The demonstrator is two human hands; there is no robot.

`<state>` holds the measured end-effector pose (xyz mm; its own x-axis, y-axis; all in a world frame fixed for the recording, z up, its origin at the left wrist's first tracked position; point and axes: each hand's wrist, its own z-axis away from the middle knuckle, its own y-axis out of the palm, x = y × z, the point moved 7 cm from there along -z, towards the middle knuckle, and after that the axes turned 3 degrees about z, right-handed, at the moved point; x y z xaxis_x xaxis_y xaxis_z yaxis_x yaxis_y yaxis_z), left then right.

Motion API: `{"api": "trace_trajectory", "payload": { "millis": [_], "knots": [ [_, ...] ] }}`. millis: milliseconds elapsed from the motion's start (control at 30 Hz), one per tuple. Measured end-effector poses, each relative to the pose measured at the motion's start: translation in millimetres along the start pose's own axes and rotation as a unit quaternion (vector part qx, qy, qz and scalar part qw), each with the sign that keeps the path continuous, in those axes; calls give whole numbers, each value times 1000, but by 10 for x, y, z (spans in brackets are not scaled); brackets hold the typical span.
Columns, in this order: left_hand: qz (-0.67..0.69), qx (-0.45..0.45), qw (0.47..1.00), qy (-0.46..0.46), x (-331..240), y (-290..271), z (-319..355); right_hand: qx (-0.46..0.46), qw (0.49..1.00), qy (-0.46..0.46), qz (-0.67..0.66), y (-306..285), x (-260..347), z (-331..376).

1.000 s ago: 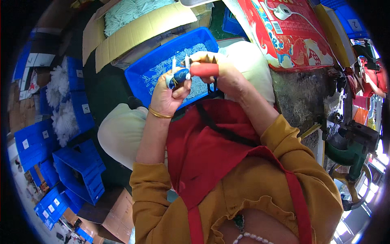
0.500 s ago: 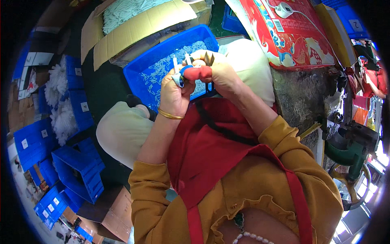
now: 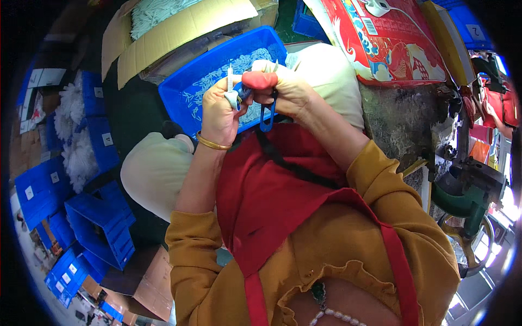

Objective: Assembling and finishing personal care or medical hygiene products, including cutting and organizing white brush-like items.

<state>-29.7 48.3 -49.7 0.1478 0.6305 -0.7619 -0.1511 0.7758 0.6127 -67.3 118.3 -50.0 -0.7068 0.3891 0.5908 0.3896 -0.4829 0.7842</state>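
Observation:
My left hand (image 3: 219,115), with a gold bangle at its wrist, is closed on a slim pale plastic piece (image 3: 230,76) that stands upright from the fingers. A light wrapping (image 3: 232,99) with a bluish edge covers one of its fingers. Close beside it, my right hand (image 3: 291,93) grips small snips with a blue handle loop (image 3: 266,117) hanging below the palm; the dark blade tips point up. A red finger cover (image 3: 259,81) lies between the hands, touching a blue one. Under both hands is a blue bin (image 3: 176,111) holding many similar pale pieces.
An open cardboard box (image 3: 185,38) of pale parts stands beyond the bin. To the right are a red patterned sheet (image 3: 402,54) on a worn bench and a green hand-wheel machine (image 3: 462,198). Blue crates (image 3: 100,228) and white bundles (image 3: 76,146) stand left.
Both hands have shifted slightly left and up in the picture. The snips have turned, so their blue handle loop now shows below my right hand and the blades look closer together.

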Motion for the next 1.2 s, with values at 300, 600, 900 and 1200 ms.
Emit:
{"api": "trace_trajectory", "payload": {
  "millis": [300, 600, 900, 1200],
  "knots": [
    [-114, -40, 991, -54, -2, -163, -66, -166, 965, -68, 193, -170, 146, -29],
    [-252, -5, 967, -24, -8, -103, -26, -105, 944, -57, 309, 50, 193, 3],
    [-240, 0, 971, -20, -118, -82, -4, -153, 933, -141, 293, 3, 322, 70],
    [-91, 4, 996, -1, -155, -93, 33, 3, 595, -375, 711, 603, 294, 336]
  ]
}}
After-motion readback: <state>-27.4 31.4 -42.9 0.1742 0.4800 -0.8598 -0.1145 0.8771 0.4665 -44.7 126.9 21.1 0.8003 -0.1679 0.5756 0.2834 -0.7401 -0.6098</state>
